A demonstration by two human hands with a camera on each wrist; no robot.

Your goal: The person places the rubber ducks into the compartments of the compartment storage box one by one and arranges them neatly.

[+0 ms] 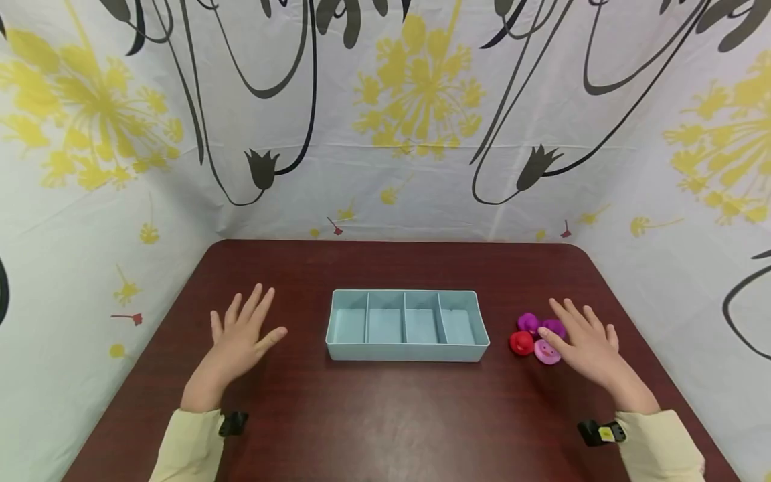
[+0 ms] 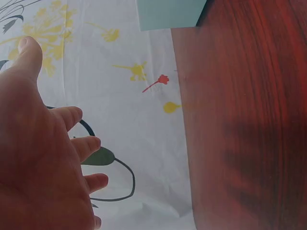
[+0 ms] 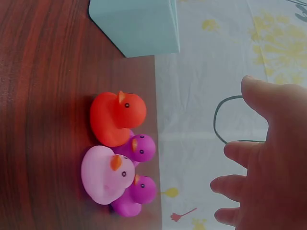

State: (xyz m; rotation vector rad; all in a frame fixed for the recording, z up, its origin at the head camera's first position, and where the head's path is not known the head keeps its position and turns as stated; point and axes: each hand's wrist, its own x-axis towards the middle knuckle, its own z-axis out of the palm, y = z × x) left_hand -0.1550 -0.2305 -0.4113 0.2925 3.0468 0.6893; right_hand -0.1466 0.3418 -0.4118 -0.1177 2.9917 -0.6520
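Note:
A light blue tray with several compartments in a row sits mid-table. Right of it stands a tight group of rubber ducks: a red duck, a pink duck and two purple ducks, one purple duck behind the red one and another purple duck beside the pink one. My right hand hovers over the group's right side, fingers spread, holding nothing; its thumb partly covers the ducks in the head view. My left hand, also with spread fingers and holding nothing, is above the table left of the tray.
The dark red-brown wooden table has rounded far corners. White cloth with yellow and dark floral prints hangs behind it and along both sides. Each wrist wears a small black camera.

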